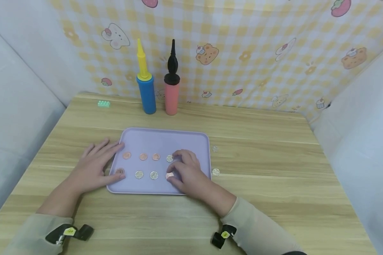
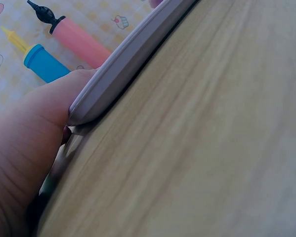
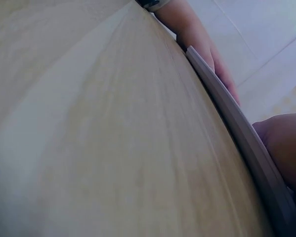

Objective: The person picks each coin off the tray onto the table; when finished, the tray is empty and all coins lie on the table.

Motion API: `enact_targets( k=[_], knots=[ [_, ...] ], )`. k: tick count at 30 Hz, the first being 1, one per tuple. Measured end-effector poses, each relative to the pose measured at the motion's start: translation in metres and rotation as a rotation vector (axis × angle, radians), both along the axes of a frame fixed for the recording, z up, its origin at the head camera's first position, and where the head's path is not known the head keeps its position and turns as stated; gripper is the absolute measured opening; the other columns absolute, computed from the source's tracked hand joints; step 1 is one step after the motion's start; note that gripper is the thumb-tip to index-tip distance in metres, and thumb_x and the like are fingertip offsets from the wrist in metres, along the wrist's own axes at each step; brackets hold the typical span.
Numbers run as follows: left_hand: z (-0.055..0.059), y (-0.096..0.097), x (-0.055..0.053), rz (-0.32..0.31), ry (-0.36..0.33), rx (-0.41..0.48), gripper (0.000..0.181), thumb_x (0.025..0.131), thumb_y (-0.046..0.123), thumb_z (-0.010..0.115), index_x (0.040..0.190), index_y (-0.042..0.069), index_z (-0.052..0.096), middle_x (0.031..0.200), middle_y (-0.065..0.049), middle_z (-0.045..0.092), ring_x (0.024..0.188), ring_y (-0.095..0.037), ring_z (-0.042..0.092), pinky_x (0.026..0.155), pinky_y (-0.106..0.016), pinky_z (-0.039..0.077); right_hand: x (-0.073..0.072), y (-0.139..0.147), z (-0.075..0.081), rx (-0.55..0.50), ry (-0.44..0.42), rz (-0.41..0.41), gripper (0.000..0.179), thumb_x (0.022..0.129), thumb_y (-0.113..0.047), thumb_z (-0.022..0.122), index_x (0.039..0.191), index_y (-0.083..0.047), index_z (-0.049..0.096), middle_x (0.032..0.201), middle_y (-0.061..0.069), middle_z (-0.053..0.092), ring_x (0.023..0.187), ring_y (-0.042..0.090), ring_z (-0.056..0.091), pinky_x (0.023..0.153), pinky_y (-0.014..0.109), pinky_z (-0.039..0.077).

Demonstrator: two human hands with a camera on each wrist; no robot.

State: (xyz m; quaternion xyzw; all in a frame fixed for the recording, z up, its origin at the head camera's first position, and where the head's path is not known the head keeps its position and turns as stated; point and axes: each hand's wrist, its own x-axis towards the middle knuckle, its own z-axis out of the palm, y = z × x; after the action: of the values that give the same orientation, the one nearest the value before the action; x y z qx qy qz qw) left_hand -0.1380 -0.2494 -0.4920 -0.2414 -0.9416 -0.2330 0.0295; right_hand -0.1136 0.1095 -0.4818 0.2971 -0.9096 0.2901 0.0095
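Note:
A lavender tray (image 1: 166,136) lies on the wooden table, bearing several coins in two rows. Copper-coloured coins (image 1: 143,156) lie in the upper row, ending in a silvery coin (image 1: 170,158) by my right fingertips. Silvery coins (image 1: 139,174) sit in the lower row. My right hand (image 1: 189,175) pinches a coin (image 1: 169,175) between thumb and finger at the lower row's right end, low over the tray. Across the tray's left rim, my left hand (image 1: 94,168) rests with fingers spread. Its thumb lies close to a darker coin (image 1: 119,171); contact is unclear.
Two more coins, one upper (image 1: 215,148) and one lower (image 1: 215,172), lie on the table right of the tray. Behind it stand a blue pump (image 1: 148,95) with a yellow nozzle and a pink pump (image 1: 171,99) with a black one. A mint-green toy brick (image 1: 103,103) lies back left.

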Motion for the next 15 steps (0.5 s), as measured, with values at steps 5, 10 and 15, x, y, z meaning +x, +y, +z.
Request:
enact_targets(
  k=[5, 10, 15],
  knots=[
    [0.0004, 0.0002, 0.0006, -0.003, 0.008, -0.002, 0.098, 0.083, 0.056, 0.084, 0.164, 0.018, 0.044, 0.166, -0.018, 0.043, 0.156, -0.050, 0.025, 0.124, -0.073, 0.003, -0.0006, 0.0012, -0.0031, -0.012, 0.035, 0.019, 0.009, 0.097, -0.027, 0.080, 0.101, -0.023, 0.073, 0.144, 0.007, 0.051, 0.143, 0.031, 0.036, 0.121, 0.055, 0.025],
    [0.0000, -0.0005, 0.0009, -0.015, 0.024, -0.005, 0.100, 0.082, 0.057, 0.083, 0.164, 0.017, 0.044, 0.165, -0.019, 0.044, 0.155, -0.051, 0.026, 0.123, -0.074, 0.004, -0.0019, 0.0025, -0.0044, -0.028, 0.094, 0.092, 0.013, 0.096, -0.022, 0.081, 0.101, -0.024, 0.069, 0.120, -0.004, 0.064, 0.129, 0.025, 0.048, 0.114, 0.050, 0.034],
    [-0.0010, -0.0008, 0.0001, -0.014, 0.025, 0.003, 0.101, 0.081, 0.056, 0.085, 0.164, 0.018, 0.043, 0.165, -0.019, 0.044, 0.156, -0.050, 0.026, 0.123, -0.074, 0.004, -0.0028, 0.0038, -0.0045, -0.066, 0.101, 0.160, 0.012, 0.097, -0.017, 0.079, 0.104, -0.024, 0.073, 0.108, -0.014, 0.073, 0.119, 0.015, 0.056, 0.110, 0.045, 0.039]
  ],
)
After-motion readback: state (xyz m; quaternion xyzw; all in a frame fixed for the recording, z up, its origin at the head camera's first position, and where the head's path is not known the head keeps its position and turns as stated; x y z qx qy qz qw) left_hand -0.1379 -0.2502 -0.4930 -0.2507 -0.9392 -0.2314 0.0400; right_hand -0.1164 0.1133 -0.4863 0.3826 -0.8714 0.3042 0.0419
